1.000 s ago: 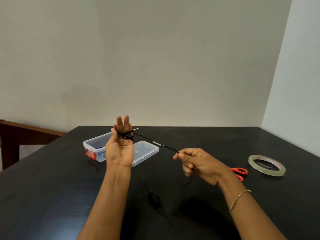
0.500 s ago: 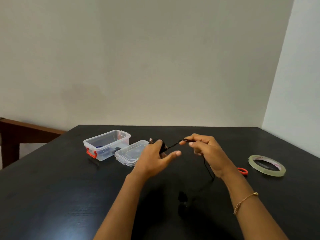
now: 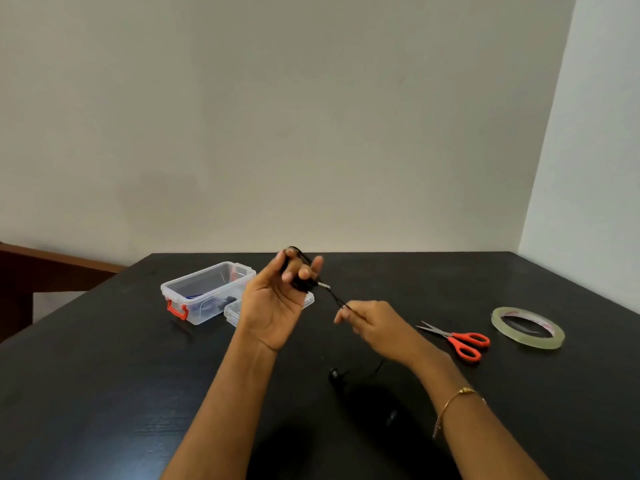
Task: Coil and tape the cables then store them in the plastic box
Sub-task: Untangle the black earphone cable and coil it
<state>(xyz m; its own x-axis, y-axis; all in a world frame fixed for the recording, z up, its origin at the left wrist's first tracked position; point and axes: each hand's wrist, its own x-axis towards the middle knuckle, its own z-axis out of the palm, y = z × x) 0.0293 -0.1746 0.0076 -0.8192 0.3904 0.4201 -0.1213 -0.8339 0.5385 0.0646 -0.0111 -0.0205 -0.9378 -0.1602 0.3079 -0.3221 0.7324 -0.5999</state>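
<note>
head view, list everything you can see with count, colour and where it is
black cable: 1, black, partly coiled round the left hand's fingers, running to the right hand, loose end trailing on the table
plastic box: 1, clear with red latch, far left of table, open, some cables inside
lid: 1, clear, beside the box, partly hidden by the left hand
scissors: 1, red handles, right of the right hand
tape roll: 1, clear, far right
table: 1, black
bracelet: 1, gold, right wrist
left hand: raised, holds the coil
right hand: pinches the cable
</note>
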